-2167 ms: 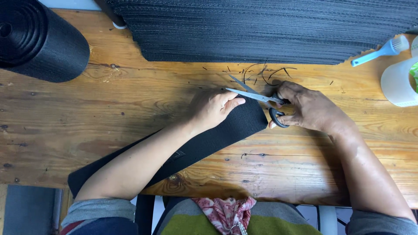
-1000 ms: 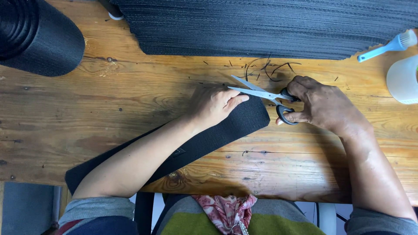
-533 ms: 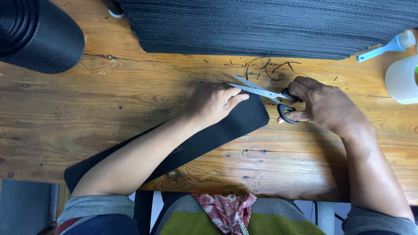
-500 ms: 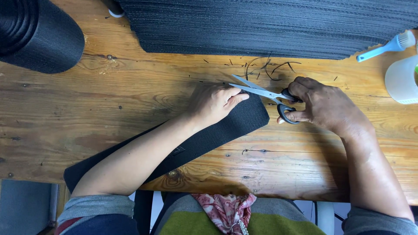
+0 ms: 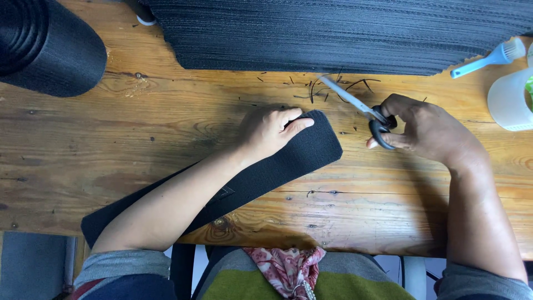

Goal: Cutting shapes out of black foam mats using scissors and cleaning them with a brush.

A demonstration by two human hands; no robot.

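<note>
On the wooden tabletop [image 5: 111,139] in front of me lies a long black strip [image 5: 300,153] of coarse woven material, running slantwise from the near left edge up toward the middle, its far end cut to a rounded shape. My left hand [image 5: 269,130] rests flat on that rounded end, fingers together and stretched out toward the right, pressing the strip down rather than gripping it. My right hand [image 5: 425,130] is well clear of the strip, just to its right, closed around the black handles of a pair of scissors [image 5: 363,111]; the silver blades point up and to the left, away from me, and lie close together, though I cannot tell whether they are fully shut. The scissors touch neither the strip nor my left hand. Between the blade tips and the far side of the tabletop lie thin dark trimmings [image 5: 333,86], scattered as short threads and curls. Beyond them a wide stack of black ribbed material [image 5: 333,33] spans most of the far edge. At the far left sits a big roll [image 5: 44,44] of the same dark stuff, seen end-on. At the far right stand a white plastic container [image 5: 508,100] and, just beyond it, a light blue brush [image 5: 488,58] lying at an angle, its bristled head toward the corner.
</note>
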